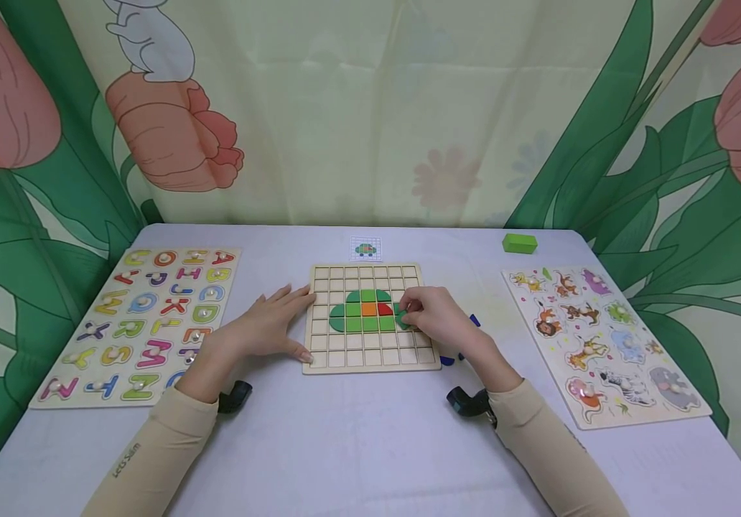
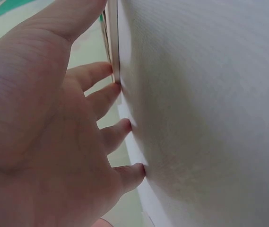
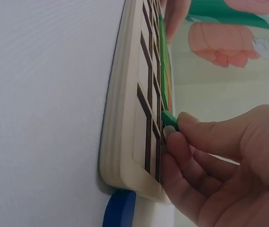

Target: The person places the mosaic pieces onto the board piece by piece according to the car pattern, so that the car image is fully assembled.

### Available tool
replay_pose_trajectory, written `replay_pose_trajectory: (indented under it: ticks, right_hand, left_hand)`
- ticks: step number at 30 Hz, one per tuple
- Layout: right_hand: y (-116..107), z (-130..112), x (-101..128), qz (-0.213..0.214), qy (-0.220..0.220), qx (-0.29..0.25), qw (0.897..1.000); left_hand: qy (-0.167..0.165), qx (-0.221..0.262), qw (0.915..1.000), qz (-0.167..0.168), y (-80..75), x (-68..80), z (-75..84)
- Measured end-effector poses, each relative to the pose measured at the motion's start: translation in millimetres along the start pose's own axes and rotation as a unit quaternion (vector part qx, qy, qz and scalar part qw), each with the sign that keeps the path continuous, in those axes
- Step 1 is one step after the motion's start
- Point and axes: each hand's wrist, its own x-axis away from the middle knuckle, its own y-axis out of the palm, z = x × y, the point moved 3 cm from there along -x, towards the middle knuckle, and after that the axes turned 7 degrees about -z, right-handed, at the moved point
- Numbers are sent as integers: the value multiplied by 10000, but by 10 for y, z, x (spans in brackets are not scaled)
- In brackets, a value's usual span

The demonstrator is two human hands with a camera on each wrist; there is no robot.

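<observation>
A wooden grid board point(image 1: 338, 360) lies in the middle of the table. Green, dark green, orange and red pieces point(image 1: 369, 324) sit in its cells as one rounded shape. My right hand point(image 1: 438, 314) pinches a small dark green piece point(image 3: 169, 119) between thumb and index finger, close over the board at the right end of that shape. At the board's left edge, my left hand point(image 1: 263, 327) rests with fingers spread and thumb tip at the lower left side. In the left wrist view its fingertips point(image 2: 136, 170) reach down to the white tablecloth and the board's edge.
Blue pieces point(image 1: 447, 360) lie partly hidden beside the board's right edge. A small picture card point(image 1: 366, 249) is behind the board, and a green block point(image 1: 520, 244) stands back right. A letter puzzle point(image 1: 151, 330) lies left, an animal puzzle point(image 1: 603, 323) right.
</observation>
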Motion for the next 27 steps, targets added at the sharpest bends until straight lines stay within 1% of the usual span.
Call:
replay_pose_trajectory:
  ticks: [6,14,20,27]
  right_hand:
    - [1,-22,-2,-42,130,65,9999]
    - [49,-45,1,-75,466,392,9981]
    - [58,-73,10,-210,384,556,9975]
    - [58,-81,13,-310,242,606,9974]
  left_hand:
    - [39,-19,10000,45,-1,1,-13]
    - [35,-15,10000,16,4,1,-7]
    - [-13,-28,10000,-36,23,-9,-17]
    - [-25,1,10000,-28,0,3,3]
